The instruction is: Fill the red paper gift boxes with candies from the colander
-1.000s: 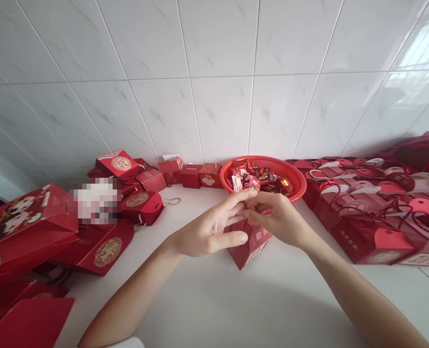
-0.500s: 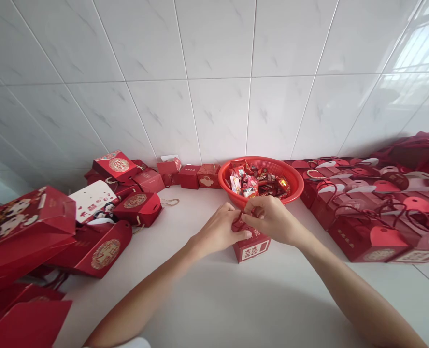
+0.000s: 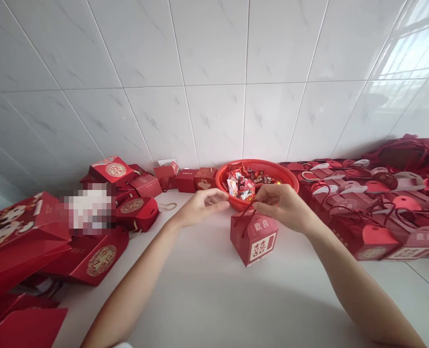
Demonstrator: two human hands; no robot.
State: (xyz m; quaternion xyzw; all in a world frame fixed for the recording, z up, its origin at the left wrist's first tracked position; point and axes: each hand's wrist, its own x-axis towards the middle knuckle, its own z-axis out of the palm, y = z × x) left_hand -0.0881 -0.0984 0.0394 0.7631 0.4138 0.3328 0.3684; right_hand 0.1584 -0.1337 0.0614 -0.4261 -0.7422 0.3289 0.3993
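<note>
A small red gift box (image 3: pixel 249 237) with a white character panel on its front hangs or stands slightly turned in front of me; I cannot tell if its base touches the table. My right hand (image 3: pixel 281 205) pinches the dark red cord handle at its top, thumb and forefinger together. To the left of the box, my left hand (image 3: pixel 205 208) is off it, fingers curved and apart, holding nothing. Just behind both hands sits a red plastic basket (image 3: pixel 290 189) with wrapped candies (image 3: pixel 245 186) in it.
Rows of closed red gift boxes (image 3: pixel 366 237) fill the right side. On the left lie loose red boxes (image 3: pixel 102 256) and a larger printed one (image 3: pixel 22 232). Several small boxes (image 3: pixel 186 180) line the tiled wall (image 3: pixel 214 121). The white table (image 3: pixel 200 299) extends in front.
My left hand has let go of the box and moved left. With the cord in its fingers, my right hand has pulled up, and the box has turned and shifted slightly right.
</note>
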